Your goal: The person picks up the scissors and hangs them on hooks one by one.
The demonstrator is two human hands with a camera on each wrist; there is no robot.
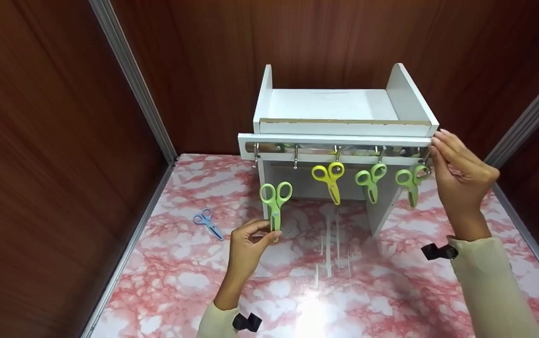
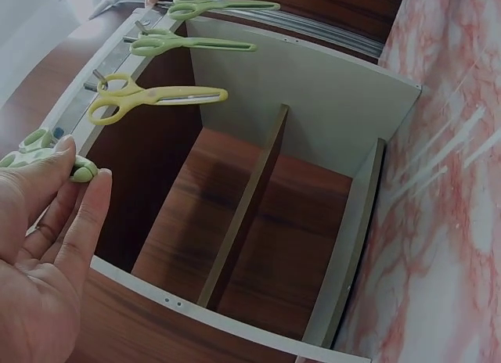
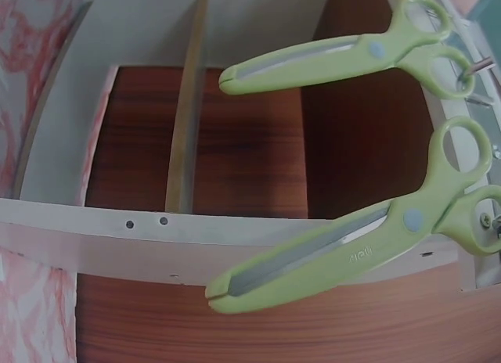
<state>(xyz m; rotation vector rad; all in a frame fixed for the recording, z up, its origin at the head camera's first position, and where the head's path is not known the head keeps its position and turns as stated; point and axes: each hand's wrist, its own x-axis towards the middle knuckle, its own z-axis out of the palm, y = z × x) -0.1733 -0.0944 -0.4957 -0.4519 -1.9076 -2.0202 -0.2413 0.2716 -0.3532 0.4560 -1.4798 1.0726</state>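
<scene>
My left hand (image 1: 245,251) pinches a pair of green scissors (image 1: 275,203) by the blade tip, handle loops upward, just below the left part of the hook rail (image 1: 276,148). Along that rail hang yellow scissors (image 1: 330,180) and two more green scissors, one in the middle right (image 1: 370,180) and one at the right end (image 1: 411,183). The two leftmost hooks carry nothing. My right hand (image 1: 464,176) holds the rail's right end between thumb and fingers. In the left wrist view, the left thumb and fingers (image 2: 94,214) grip the green tip.
Behind the rail stands a white shelf unit (image 1: 415,96) with an open top tray. Blue scissors (image 1: 208,224) lie on the red-and-white marbled table (image 1: 180,281) at the left. Brown wood panels (image 1: 63,141) with metal edge strips enclose the sides and back.
</scene>
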